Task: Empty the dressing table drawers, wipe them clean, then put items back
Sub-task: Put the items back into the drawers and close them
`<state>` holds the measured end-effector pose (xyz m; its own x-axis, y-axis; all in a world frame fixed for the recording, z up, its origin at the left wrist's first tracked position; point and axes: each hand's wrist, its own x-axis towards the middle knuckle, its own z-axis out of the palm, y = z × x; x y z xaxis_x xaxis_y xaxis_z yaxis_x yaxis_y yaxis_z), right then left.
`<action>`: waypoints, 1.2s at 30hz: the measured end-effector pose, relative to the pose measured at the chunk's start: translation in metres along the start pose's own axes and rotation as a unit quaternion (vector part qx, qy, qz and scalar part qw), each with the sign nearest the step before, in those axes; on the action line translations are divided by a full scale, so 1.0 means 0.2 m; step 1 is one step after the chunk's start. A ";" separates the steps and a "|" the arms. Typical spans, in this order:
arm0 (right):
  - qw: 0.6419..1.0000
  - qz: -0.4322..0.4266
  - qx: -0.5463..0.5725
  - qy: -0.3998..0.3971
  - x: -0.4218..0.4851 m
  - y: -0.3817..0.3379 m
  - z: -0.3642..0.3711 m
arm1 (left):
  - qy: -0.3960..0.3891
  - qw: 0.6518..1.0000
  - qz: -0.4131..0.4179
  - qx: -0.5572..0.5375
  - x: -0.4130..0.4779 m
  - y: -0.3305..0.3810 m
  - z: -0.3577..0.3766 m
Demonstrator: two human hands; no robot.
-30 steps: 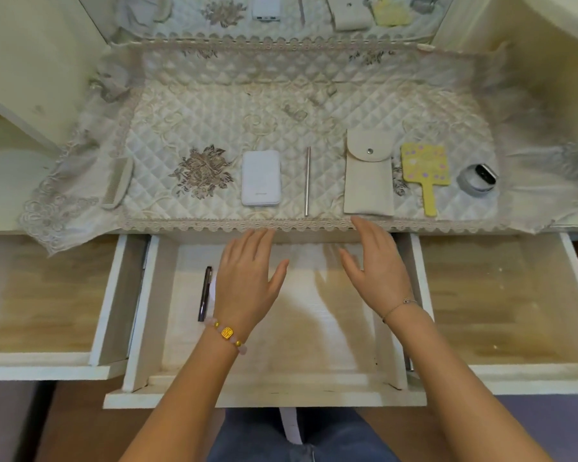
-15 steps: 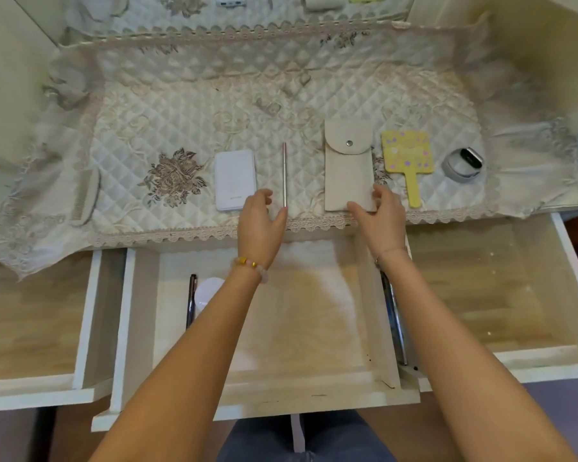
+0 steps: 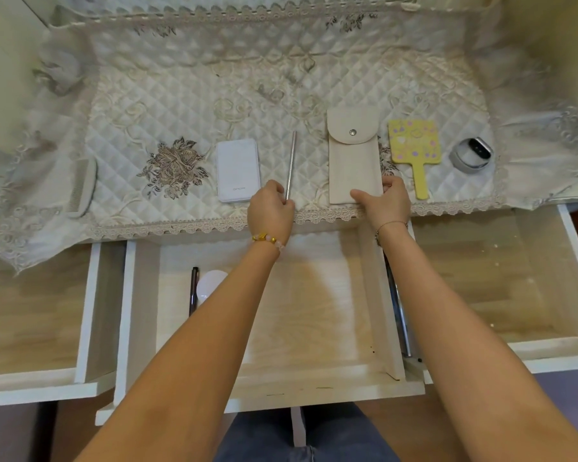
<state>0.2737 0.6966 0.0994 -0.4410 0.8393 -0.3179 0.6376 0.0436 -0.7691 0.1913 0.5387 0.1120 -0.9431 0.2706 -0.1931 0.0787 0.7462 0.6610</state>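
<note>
From hovering flat over the middle drawer [image 3: 314, 378], both hands now reach up onto the quilted table cover [image 3: 181, 105] — the left hand [image 3: 271, 211] pinches the near end of the metal rod [image 3: 291, 161]; the right hand [image 3: 389, 201] clasps the bottom edge of the pouch [image 3: 352, 161] at its 12 o'clock; putting-back looks under way. The rod is slim, hard, silvery; the pouch is soft beige cloth with a snap flap; the cover is padded, lace-edged; a dark pen [image 3: 193, 290] lies at the drawer's 9 o'clock.
</note>
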 end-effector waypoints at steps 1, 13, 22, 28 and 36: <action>1.000 0.004 0.011 0.000 0.00 0.00 0.00 | -0.002 1.000 -0.003 0.001 0.00 0.00 0.00; 0.947 0.099 0.296 -0.078 -0.25 0.14 -0.09 | -0.030 0.985 -0.069 -0.157 -0.31 -0.20 -0.07; 0.932 0.143 0.305 -0.135 -0.65 0.40 -0.14 | -0.053 0.969 -0.114 -0.213 -0.71 -0.50 -0.07; 0.934 0.168 0.271 -0.162 -0.81 0.54 -0.12 | -0.074 0.960 -0.167 -0.212 -0.81 -0.63 -0.03; 0.940 0.194 0.187 -0.208 -0.84 0.63 -0.03 | -0.109 0.944 -0.223 -0.216 -0.81 -0.74 0.01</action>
<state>0.4332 0.5643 0.0595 -0.4798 0.4644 -0.7444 0.5687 -0.4814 -0.6669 0.3328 0.3867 0.0437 -0.7586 0.1429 -0.6357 -0.4940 0.5100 0.7042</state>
